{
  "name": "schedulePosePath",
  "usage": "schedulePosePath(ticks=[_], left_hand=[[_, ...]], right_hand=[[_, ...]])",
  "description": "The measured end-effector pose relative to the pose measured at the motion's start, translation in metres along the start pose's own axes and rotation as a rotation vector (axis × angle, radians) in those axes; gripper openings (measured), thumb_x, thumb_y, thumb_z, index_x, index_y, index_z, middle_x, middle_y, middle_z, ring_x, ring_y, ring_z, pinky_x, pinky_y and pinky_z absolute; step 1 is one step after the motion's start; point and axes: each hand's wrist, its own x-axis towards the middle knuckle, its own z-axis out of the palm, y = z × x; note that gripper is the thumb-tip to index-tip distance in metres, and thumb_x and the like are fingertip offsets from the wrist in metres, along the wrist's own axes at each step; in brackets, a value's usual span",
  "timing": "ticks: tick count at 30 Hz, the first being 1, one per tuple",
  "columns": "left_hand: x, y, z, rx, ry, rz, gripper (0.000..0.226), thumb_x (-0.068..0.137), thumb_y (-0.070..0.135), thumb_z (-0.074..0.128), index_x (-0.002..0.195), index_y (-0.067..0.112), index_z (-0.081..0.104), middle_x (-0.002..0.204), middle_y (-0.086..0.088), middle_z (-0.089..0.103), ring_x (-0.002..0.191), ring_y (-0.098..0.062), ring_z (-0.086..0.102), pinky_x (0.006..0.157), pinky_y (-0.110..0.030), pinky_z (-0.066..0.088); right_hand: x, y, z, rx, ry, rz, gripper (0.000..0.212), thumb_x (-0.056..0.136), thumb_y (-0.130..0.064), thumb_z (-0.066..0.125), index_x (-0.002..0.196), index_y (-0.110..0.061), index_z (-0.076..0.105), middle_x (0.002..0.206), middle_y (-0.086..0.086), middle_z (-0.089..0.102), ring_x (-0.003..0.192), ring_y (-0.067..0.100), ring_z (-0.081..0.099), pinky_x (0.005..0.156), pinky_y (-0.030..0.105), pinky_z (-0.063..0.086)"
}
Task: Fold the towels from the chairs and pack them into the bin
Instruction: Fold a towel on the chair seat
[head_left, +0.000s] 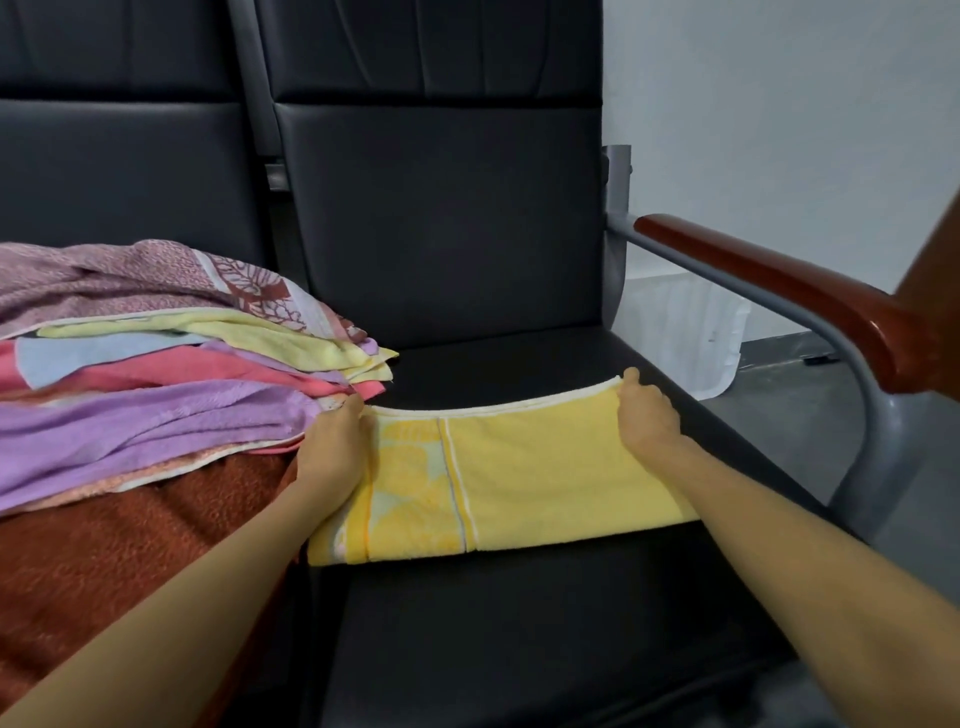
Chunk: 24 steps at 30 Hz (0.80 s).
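Observation:
A yellow towel (524, 473) lies folded flat across the black chair seat (519, 623). My left hand (335, 447) grips its far left corner, next to the towel pile. My right hand (647, 415) grips its far right corner, fingers curled over the white hem. A pile of several unfolded towels (156, 384), pink, lilac, yellow, blue and rust-brown, covers the chair to the left. A white plastic bin (685, 332) stands on the floor beyond the right armrest.
A wooden armrest (779, 291) on a grey metal frame borders the seat on the right. Black backrests (441, 218) rise behind both seats. Grey floor (789, 415) and a white wall lie to the right.

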Motion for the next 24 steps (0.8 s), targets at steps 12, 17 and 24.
schedulePosePath(ticks=[12,17,24], left_hand=[[-0.016,0.021,-0.024,0.091,-0.374,-0.175,0.052,0.097,0.037,0.043,0.129,-0.004,0.045,0.13,-0.02,0.052,0.12,-0.033,0.05,0.096,-0.036,0.04],[-0.032,0.024,-0.029,-0.186,-0.446,-0.361,0.061,0.089,0.041,0.059,0.131,-0.001,0.043,0.125,-0.013,0.053,0.11,-0.027,0.053,0.082,-0.033,0.042],[-0.044,0.01,-0.049,-0.957,-0.434,-0.689,0.049,0.085,0.022,0.068,0.125,0.0,0.049,0.102,-0.015,0.061,0.084,-0.027,0.062,0.074,-0.039,0.053]], right_hand=[[-0.026,0.002,-0.008,-0.411,0.187,-0.115,0.07,0.087,-0.004,0.054,0.144,-0.007,0.014,0.132,0.019,0.043,0.119,0.032,0.046,0.099,0.042,0.038],[-0.066,-0.056,0.0,-0.005,-0.013,-0.503,0.051,0.1,-0.033,0.033,0.148,-0.019,0.023,0.156,0.008,0.017,0.145,0.023,0.01,0.117,0.044,0.008],[-0.11,-0.083,0.025,-0.045,-0.352,-0.482,0.056,0.099,-0.05,0.011,0.151,-0.031,0.0,0.159,0.0,-0.013,0.146,0.02,-0.012,0.117,0.047,-0.009]])
